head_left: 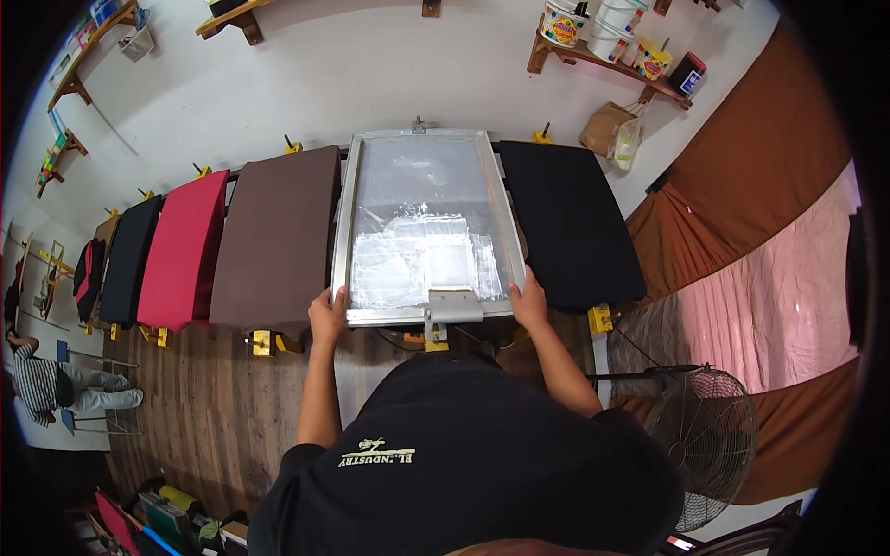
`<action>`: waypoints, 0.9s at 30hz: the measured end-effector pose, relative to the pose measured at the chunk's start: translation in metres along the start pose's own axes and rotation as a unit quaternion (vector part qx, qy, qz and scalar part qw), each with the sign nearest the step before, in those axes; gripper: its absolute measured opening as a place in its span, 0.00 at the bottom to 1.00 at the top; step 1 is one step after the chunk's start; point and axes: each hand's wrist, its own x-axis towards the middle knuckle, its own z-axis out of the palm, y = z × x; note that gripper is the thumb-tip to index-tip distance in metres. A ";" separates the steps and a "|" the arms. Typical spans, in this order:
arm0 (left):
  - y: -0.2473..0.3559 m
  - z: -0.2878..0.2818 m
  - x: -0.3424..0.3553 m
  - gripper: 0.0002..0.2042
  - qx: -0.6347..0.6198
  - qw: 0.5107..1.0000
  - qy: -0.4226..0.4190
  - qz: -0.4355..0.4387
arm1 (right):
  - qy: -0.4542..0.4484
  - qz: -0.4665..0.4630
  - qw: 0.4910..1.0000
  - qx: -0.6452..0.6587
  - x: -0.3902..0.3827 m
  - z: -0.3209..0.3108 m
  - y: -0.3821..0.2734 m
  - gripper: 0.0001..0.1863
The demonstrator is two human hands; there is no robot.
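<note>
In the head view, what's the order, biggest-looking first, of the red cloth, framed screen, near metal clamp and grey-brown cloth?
Largest to smallest:
framed screen
grey-brown cloth
red cloth
near metal clamp

Framed screen (422,181) and tubs (562,24) suggest a printing workshop.

Above the framed screen (348,222), I have room to reach toward the wall (324,74). A metal bracket (456,304) obstructs its near edge; brown cloth (276,236) and black cloth (570,222) crowd its sides; a fan (700,445) stands behind and outside my right hand (529,302).
</note>
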 end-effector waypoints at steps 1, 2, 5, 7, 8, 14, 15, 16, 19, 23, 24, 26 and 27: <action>0.007 -0.007 0.001 0.23 0.005 1.000 -0.011 -0.015 | -0.002 -0.001 1.000 0.006 0.001 -0.003 -0.003 0.34; 0.010 -0.011 0.003 0.24 -0.004 1.000 -0.017 -0.018 | -0.004 -0.001 1.000 0.012 0.003 -0.006 -0.007 0.34; 0.037 -0.024 0.005 0.24 0.008 0.999 -0.037 -0.025 | -0.018 0.022 0.999 0.017 0.006 -0.024 -0.017 0.33; 0.027 -0.026 0.007 0.24 0.006 0.999 -0.029 -0.019 | -0.033 0.029 0.999 0.012 0.008 -0.040 -0.038 0.33; 0.024 -0.027 0.007 0.24 0.005 0.999 -0.030 -0.024 | -0.045 0.039 0.998 0.006 0.009 -0.043 -0.044 0.33; 0.029 -0.023 0.009 0.25 0.000 0.999 -0.037 -0.031 | -0.043 0.007 0.999 -0.012 0.013 -0.042 -0.034 0.35; 0.027 -0.023 0.008 0.25 0.007 0.999 -0.039 -0.036 | -0.044 0.006 0.999 -0.012 0.013 -0.042 -0.035 0.35; 0.025 -0.023 0.008 0.25 0.007 0.999 -0.038 -0.038 | -0.052 0.017 0.998 -0.017 0.013 -0.043 -0.035 0.35; 0.023 -0.022 0.010 0.26 0.014 0.999 -0.037 -0.029 | -0.064 0.030 0.997 -0.025 0.014 -0.047 -0.042 0.36; 0.027 -0.022 0.008 0.26 -0.001 0.999 -0.033 -0.024 | -0.063 0.025 0.997 -0.033 0.014 -0.047 -0.042 0.36; 0.027 -0.022 0.007 0.26 -0.008 1.000 -0.026 -0.016 | -0.063 0.024 0.997 -0.033 0.015 -0.046 -0.041 0.36; 0.027 -0.021 0.008 0.26 -0.003 1.000 -0.025 -0.017 | -0.057 0.021 0.998 -0.032 0.015 -0.043 -0.038 0.36; 0.026 -0.021 0.009 0.26 0.003 1.000 -0.023 -0.018 | -0.058 0.020 0.998 -0.033 0.015 -0.043 -0.037 0.36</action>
